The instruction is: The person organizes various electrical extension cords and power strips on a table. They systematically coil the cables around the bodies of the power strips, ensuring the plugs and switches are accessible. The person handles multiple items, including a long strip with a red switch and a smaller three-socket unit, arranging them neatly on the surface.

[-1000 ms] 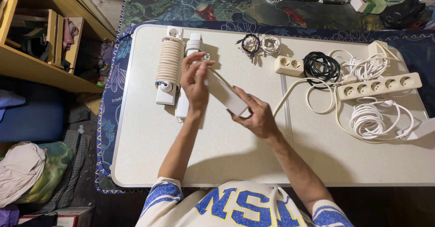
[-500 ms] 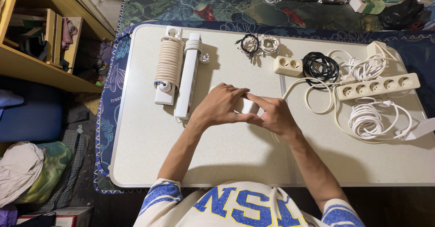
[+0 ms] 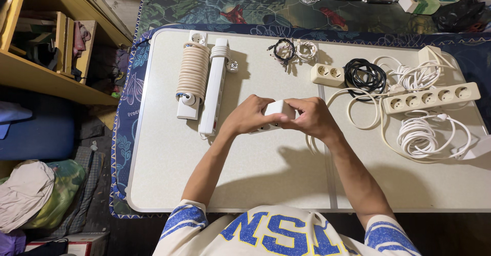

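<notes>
From above, I see both hands meeting over the middle of the pale bench (image 3: 169, 153); the left hand (image 3: 249, 115) and the right hand (image 3: 313, 117) are each closed around the ends of a white power strip (image 3: 279, 110), holding it just above the bench surface; its cream cable (image 3: 327, 102) trails off to the right. To the left of my hands lie a long white power strip (image 3: 214, 84) and, beside it, a beige power strip wound in its own cord (image 3: 192, 72); at the far edge sit two small cable bundles, one black (image 3: 282, 49) and one white (image 3: 306, 49). To the right are a cream double socket (image 3: 327, 74), a black cable coil (image 3: 364, 76), a cream five-socket strip (image 3: 429, 97) and a white cable coil (image 3: 417, 136).
</notes>
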